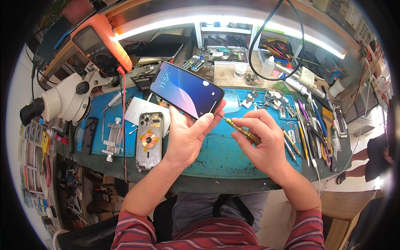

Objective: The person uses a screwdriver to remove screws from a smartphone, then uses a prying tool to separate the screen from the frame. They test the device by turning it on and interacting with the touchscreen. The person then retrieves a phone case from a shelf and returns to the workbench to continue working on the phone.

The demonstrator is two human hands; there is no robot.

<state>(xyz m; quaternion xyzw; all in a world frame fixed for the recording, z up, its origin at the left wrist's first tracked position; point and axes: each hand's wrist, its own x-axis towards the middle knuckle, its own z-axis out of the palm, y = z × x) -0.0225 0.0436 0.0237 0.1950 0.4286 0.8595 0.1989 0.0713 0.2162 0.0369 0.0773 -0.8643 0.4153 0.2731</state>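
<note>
A smartphone (185, 89) with its screen lit rests tilted in my left hand (189, 135), thumb along its lower edge and fingers behind it. My right hand (264, 139) grips a small screwdriver (246, 132) with a gold-coloured handle. Its thin tip meets or nearly meets the phone's bottom edge, close to my left thumb; whether they touch I cannot tell. Left of my left wrist lies an opened phone housing (148, 141) with a round copper coil showing. Under both hands is a blue work mat (221, 160), scuffed and stained.
A white microscope (62, 100) and an orange multimeter (102, 46) stand at the left. A metal clamp fixture (113, 139) sits beside the housing. Tweezers, pens and brushes (312, 129) crowd the right. A black cable loop (277, 39) hangs overhead. Another person's legs (360, 160) show at far right.
</note>
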